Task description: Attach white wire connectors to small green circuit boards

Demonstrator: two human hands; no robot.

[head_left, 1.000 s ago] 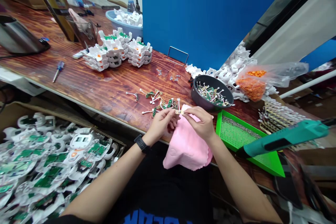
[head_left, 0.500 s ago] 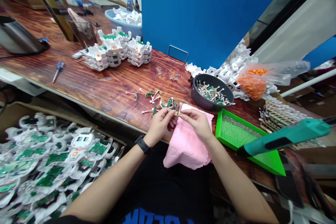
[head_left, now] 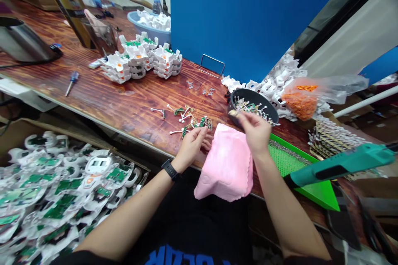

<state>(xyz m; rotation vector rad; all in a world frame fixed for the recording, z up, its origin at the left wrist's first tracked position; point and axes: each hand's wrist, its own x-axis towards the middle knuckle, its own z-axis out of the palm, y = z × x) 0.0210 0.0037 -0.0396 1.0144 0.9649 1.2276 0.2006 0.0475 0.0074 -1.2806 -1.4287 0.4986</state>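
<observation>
My right hand (head_left: 256,132) pinches a small circuit board (head_left: 233,113), blurred, beside the near left rim of a dark round bowl (head_left: 234,120). In the bowl lie several small boards with short wires (head_left: 253,107). My left hand (head_left: 193,145), with a watch on its wrist, is at the left edge of a folded pink cloth (head_left: 228,161). Its fingers are loosely curled and apart, with nothing visible in them. Just beyond it, a loose group of small wired boards (head_left: 186,118) lies on the wooden table (head_left: 137,107).
Stacked white housings (head_left: 137,60) stand back left, with a screwdriver (head_left: 72,83) nearby. A box of white housings (head_left: 62,194) is at lower left. On the right are a green tray (head_left: 323,198), a teal electric screwdriver (head_left: 342,165) and a bag of orange parts (head_left: 300,101).
My right hand has moved right and away from my left hand, carrying the small board from above the cloth to the bowl. My left hand has let go of that board and stays near the cloth.
</observation>
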